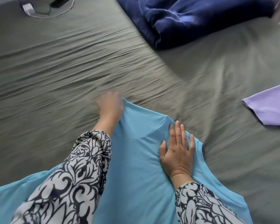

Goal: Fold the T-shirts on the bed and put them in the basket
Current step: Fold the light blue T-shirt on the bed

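head view: left hand (111, 106) pinches light-blue t-shirt (136, 167); right hand (178, 151) presses flat, fingers spread.

Sky-blue T-shirt (136, 159); grey-green sheet (55, 62); navy blanket (192, 21); lilac garment (271, 107); black-white swirl-patterned sleeves (74, 175).

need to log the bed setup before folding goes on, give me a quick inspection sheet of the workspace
surface: bed with wrinkled grey-green sheet, partly blurred.
job's things: light blue T-shirt spread at the near edge, neckline facing away; lilac garment at the right edge; no basket seen.
clutter: folded dark navy cloth at the top.
grips: left hand pinches the blue shirt's shoulder corner, blurred; right hand lies flat on the shirt, fingers straight.
cables: thin white cord looped at top left, beside a dark flat object.
surroundings: nothing seen beyond the bed.
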